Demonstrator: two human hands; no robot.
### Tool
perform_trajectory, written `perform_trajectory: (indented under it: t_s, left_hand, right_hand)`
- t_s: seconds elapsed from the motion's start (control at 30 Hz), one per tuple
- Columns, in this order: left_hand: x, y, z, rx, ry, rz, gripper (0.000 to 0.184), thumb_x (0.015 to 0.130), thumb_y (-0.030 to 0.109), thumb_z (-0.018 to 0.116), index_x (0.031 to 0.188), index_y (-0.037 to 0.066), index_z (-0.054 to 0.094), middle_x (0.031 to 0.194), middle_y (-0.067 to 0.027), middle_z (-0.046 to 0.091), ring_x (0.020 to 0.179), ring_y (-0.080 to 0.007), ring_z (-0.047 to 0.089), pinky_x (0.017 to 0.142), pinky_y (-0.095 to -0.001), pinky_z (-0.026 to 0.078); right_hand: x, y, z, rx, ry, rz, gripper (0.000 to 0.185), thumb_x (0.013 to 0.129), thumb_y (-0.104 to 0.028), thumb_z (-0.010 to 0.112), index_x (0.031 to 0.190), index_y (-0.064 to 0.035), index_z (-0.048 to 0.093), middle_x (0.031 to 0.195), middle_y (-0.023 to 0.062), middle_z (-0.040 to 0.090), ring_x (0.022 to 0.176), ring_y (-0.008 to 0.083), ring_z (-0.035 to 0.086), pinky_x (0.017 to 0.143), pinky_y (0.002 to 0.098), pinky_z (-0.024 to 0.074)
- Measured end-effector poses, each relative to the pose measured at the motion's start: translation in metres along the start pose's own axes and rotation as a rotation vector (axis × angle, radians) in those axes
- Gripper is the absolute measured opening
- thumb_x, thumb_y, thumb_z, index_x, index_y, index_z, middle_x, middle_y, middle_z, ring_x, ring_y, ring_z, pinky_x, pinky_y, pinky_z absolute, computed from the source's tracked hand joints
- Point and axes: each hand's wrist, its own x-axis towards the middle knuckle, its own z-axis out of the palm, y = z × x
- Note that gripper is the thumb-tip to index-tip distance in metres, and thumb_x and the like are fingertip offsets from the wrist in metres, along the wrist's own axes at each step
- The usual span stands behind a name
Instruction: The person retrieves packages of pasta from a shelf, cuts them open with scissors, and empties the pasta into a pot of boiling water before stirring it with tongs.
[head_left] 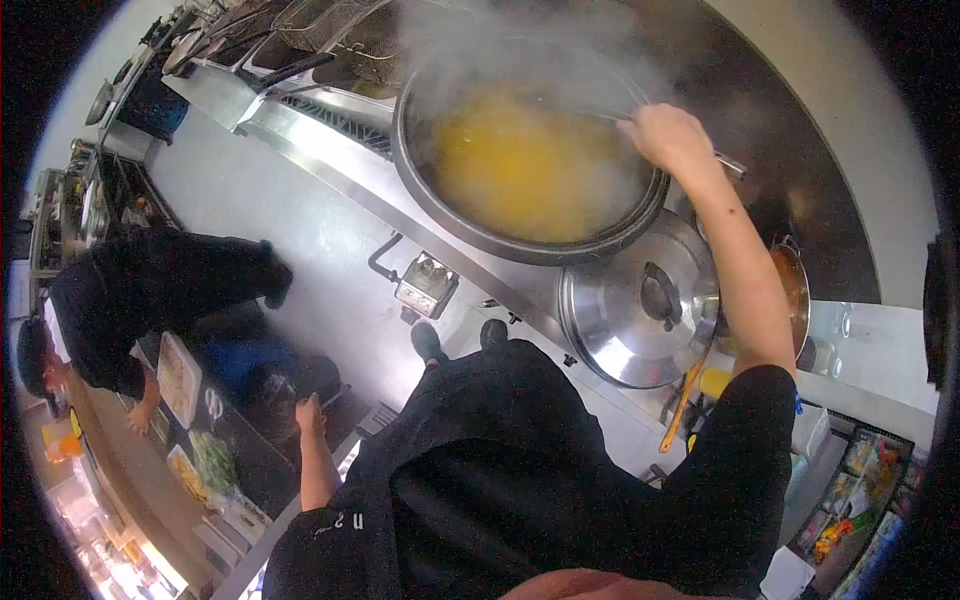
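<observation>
A big round pot [430,222] holds steaming yellow liquid [540,170]. My right hand [670,138] reaches over its right rim, closed around a long metal-handled utensil. The handle's end [732,166] sticks out past my hand, and its other end disappears into the steam, so its head cannot be made out. Out to my left, away from the pot, my left hand [309,413] is curled closed beside a dark floor area, with nothing visible in it.
A domed metal lid [640,300] sits beside the pot, near a copper-coloured pan [793,290] and a wooden-handled tool [684,402]. Wire fryer baskets [360,45] are at the top. On the left, another person [160,290] bends over a counter with food containers [180,380].
</observation>
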Motion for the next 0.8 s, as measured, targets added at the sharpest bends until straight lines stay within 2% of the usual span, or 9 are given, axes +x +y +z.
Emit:
perform_trajectory:
  t_s: [0.2,0.3,0.37,0.43,0.57,0.63,0.7,0.77,0.8]
  left_hand:
    - [0.02,-0.015,-0.008,-0.125,0.002,-0.059,0.049,0.081,0.032,0.064,0.119,0.002,0.054,0.097,-0.0122,0.059,0.076,-0.0245,0.058,0.056,-0.0382,0.048]
    - [0.028,-0.021,-0.023,-0.063,-0.105,-0.099,0.049,0.081,0.03,0.064,0.12,0.003,0.054,0.091,-0.0124,0.06,0.071,-0.0242,0.058,0.052,-0.0384,0.047]
    - [0.024,-0.013,-0.026,-0.094,-0.153,-0.115,0.048,0.081,0.03,0.064,0.119,0.003,0.055,0.089,-0.0126,0.061,0.07,-0.0242,0.059,0.052,-0.0382,0.047]
    - [0.0,0.005,-0.022,0.089,0.052,-0.172,0.043,0.081,0.029,0.063,0.115,0.002,0.057,0.085,-0.0112,0.061,0.069,-0.0241,0.059,0.052,-0.037,0.047]
    - [0.017,0.016,-0.021,0.302,0.14,-0.143,0.034,0.081,0.026,0.061,0.108,0.005,0.061,0.089,-0.0102,0.063,0.075,-0.0248,0.06,0.056,-0.0383,0.048]
    - [0.033,0.022,-0.02,0.408,0.163,-0.112,0.034,0.081,0.027,0.06,0.108,0.007,0.062,0.093,-0.0098,0.063,0.08,-0.0258,0.06,0.059,-0.0391,0.048]
    - [0.053,0.034,-0.017,0.844,0.075,0.016,0.034,0.08,0.029,0.059,0.107,0.009,0.063,0.096,-0.0094,0.063,0.085,-0.0269,0.06,0.063,-0.04,0.048]
    - [0.066,0.051,-0.008,1.386,0.004,0.232,0.033,0.08,0.03,0.057,0.106,0.011,0.063,0.1,-0.009,0.064,0.091,-0.0279,0.059,0.066,-0.0409,0.048]
    - [0.069,0.063,-0.001,1.472,0.029,0.354,0.033,0.079,0.031,0.057,0.106,0.012,0.064,0.102,-0.0088,0.064,0.093,-0.0285,0.059,0.068,-0.0413,0.048]
  right_hand:
    - [-0.004,-0.021,-0.002,-0.037,0.025,-0.018,0.041,0.089,-0.036,0.051,0.087,0.0013,0.066,0.09,0.0232,0.064,0.087,0.0386,0.062,0.078,0.0459,0.0494]
    - [-0.028,-0.003,-0.007,0.005,0.097,0.08,0.039,0.09,-0.036,0.051,0.095,-0.0002,0.066,0.093,0.0222,0.063,0.089,0.0383,0.061,0.079,0.0445,0.0487]
    - [-0.061,0.008,-0.009,0.15,0.288,0.165,0.039,0.09,-0.036,0.05,0.106,-0.0031,0.063,0.098,0.0211,0.062,0.091,0.0384,0.06,0.078,0.0439,0.0475]
    - [-0.098,0.024,0.001,0.169,0.316,0.274,0.038,0.091,-0.035,0.05,0.114,-0.0061,0.06,0.1,0.0207,0.061,0.092,0.039,0.058,0.078,0.0429,0.0465]
    - [-0.191,0.055,0.058,0.222,0.574,0.476,0.041,0.093,-0.035,0.049,0.115,-0.0025,0.059,0.098,0.0223,0.061,0.084,0.0404,0.061,0.072,0.0451,0.0477]
    - [-0.239,0.051,0.073,0.272,0.49,0.656,0.041,0.093,-0.034,0.048,0.114,-0.0005,0.058,0.1,0.0246,0.061,0.087,0.0407,0.061,0.073,0.0458,0.0476]
    - [-0.283,0.064,0.123,0.308,0.434,0.771,0.041,0.093,-0.034,0.049,0.116,-0.0006,0.058,0.1,0.0251,0.06,0.086,0.0413,0.06,0.073,0.0462,0.0477]
    - [-0.316,0.07,0.17,0.268,0.524,0.697,0.041,0.093,-0.033,0.049,0.116,-0.001,0.058,0.098,0.0247,0.061,0.085,0.0422,0.06,0.071,0.0466,0.048]
    - [-0.324,0.069,0.184,0.271,0.525,0.7,0.041,0.093,-0.033,0.049,0.116,-0.001,0.058,0.098,0.0247,0.061,0.085,0.0422,0.06,0.071,0.0466,0.048]
